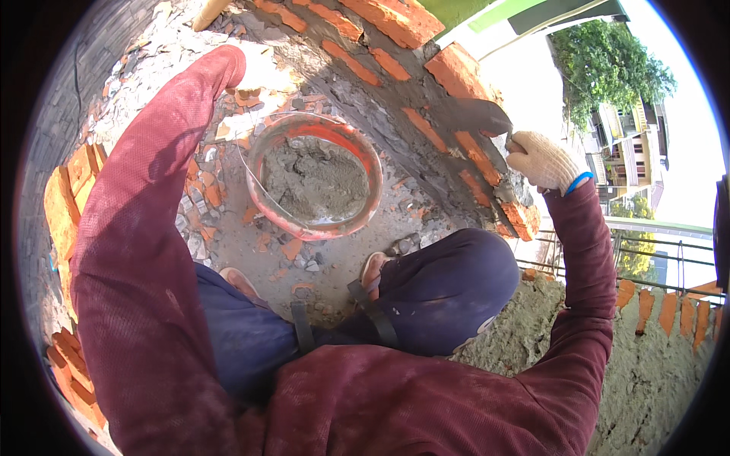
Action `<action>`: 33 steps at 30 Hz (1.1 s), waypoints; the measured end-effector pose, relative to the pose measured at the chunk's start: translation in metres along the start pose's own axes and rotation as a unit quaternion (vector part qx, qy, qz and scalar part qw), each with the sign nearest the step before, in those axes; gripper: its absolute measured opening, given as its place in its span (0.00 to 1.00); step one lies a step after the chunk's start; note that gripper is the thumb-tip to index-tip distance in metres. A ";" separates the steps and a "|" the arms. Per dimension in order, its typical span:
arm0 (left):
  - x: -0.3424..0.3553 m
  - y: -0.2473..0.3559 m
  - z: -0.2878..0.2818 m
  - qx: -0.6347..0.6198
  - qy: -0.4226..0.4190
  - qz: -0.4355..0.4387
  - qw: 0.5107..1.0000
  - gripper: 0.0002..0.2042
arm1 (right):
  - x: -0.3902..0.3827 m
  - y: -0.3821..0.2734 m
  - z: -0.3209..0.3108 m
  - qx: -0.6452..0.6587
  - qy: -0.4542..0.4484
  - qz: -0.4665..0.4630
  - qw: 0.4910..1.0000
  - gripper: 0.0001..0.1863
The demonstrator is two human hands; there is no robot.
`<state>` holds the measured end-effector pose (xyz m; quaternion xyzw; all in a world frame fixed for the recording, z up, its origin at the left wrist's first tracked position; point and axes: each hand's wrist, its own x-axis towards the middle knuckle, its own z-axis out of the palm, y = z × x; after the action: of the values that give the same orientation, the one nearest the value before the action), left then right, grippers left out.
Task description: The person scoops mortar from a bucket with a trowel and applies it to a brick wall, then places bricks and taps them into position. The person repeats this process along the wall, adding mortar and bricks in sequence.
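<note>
My right hand, in a cream knit glove with a blue cuff, is closed on a trowel. The trowel's dark blade lies against the mortar on the side of a brick wall. My left arm, in a maroon sleeve, reaches forward over the rubble. Beyond its cuff glare washes out the left hand, so its fingers cannot be made out. Between my arms stands a round orange bucket, smeared with grey and holding wet mortar. Its thin wire handle rests to one side.
Broken brick and mortar chips litter the ground around the bucket. Stacked orange bricks stand at the left. A rough mortared wall with a brick edge runs along the right, near metal bars. My bent knees are close to the bucket.
</note>
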<state>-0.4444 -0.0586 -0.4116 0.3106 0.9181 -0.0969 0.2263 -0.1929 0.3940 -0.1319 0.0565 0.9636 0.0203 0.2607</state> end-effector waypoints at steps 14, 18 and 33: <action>-0.004 -0.024 0.030 -0.132 0.105 0.071 0.983 0.32 | -0.011 -0.012 -0.037 -0.163 0.073 -0.160 0.971 0.14; -0.034 0.014 0.021 -0.227 0.156 0.111 0.955 0.31 | -0.030 -0.017 -0.055 -0.092 0.176 -0.144 0.969 0.19; -0.083 0.087 0.018 -0.115 0.156 0.061 0.979 0.38 | 0.045 -0.101 0.108 -0.183 0.060 -0.300 0.934 0.10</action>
<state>-0.3260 -0.0394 -0.3908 0.3489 0.9266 0.0726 0.1196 -0.1873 0.3000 -0.2548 -0.2852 0.9292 0.1201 0.2020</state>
